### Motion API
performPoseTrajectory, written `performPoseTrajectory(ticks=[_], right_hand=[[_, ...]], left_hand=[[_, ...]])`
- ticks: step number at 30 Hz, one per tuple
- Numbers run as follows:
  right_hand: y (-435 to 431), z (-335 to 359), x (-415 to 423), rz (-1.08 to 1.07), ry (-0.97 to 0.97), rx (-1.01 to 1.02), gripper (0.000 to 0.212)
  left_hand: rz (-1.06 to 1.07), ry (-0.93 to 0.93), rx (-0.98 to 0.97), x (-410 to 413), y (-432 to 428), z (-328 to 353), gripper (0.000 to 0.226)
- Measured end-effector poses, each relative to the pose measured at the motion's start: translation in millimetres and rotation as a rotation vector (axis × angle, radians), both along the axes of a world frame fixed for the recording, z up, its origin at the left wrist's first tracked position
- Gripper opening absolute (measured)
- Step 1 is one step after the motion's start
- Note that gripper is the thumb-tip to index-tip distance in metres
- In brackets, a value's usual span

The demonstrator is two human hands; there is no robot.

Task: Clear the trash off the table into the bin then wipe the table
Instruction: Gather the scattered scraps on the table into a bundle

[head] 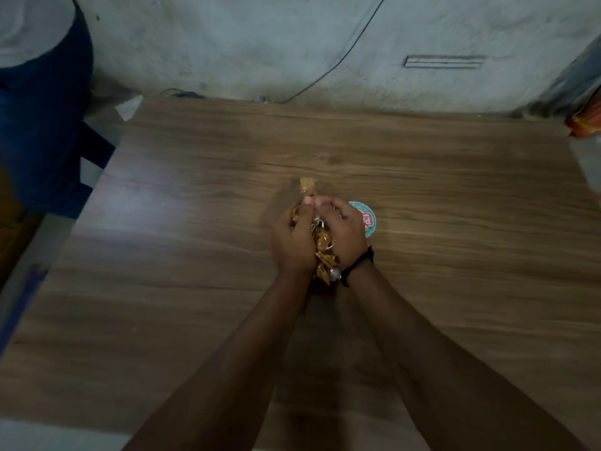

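Over the middle of the wooden table (pixel 162 288), my left hand (pixel 291 242) and my right hand (pixel 344 232) are pressed together around a bunch of trash (pixel 322 249): crumpled brown and orange wrappers with bits of white. A tan scrap (pixel 307 185) sticks out beyond my fingertips. A round lid or cup top (pixel 369 221) with a teal rim and red print shows just right of my right hand; whether it is held or lies on the table I cannot tell. A black band circles my right wrist.
A large dark blue bin (pixel 42 125) stands off the table's left far corner. A grey wall with a black cable (pixel 341 56) runs behind the table. Something orange (pixel 588 122) sits at the far right edge.
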State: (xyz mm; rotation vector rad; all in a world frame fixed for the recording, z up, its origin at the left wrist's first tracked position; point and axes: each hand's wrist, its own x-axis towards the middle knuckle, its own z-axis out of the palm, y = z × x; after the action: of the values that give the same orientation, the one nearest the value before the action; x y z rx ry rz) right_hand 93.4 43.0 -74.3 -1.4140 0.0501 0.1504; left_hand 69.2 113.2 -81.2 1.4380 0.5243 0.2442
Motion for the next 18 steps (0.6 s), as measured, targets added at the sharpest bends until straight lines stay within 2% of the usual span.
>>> performPoseTrajectory(ticks=[4,7,9,12,15,18], right_hand=[[-4.5,13.8,-2.4,-0.032,0.149,0.163,0.01],[-10.8,22.3,-9.1,-0.037,0.18,0.162,0.008],[-16.7,32.9,-14.0,-0.04,0.187,0.186,0.015],[-23.7,54.5,-17.9,-0.058,0.179,0.144,0.008],[-23.8,65.5,-26.8,-0.029,0.081,0.108,0.007],[-17.9,42.5,-49.3,0.049,-0.05,-0.091,0.007]], left_hand=[[0.162,-0.017,-0.32,-0.9,-12.8,16.7,0.013],[0.186,-0.014,-0.465,-8.8,-21.1,27.1,0.012],[0.157,-0.047,-0.456,-15.3,-26.4,39.1,0.011],[0.094,-0.103,-0.357,-18.8,-30.0,62.0,0.014],[-0.032,-0.109,-0.197,-30.7,-17.1,65.4,0.015],[-0.101,-0.101,-0.031,-63.6,-3.0,43.7,0.022]])
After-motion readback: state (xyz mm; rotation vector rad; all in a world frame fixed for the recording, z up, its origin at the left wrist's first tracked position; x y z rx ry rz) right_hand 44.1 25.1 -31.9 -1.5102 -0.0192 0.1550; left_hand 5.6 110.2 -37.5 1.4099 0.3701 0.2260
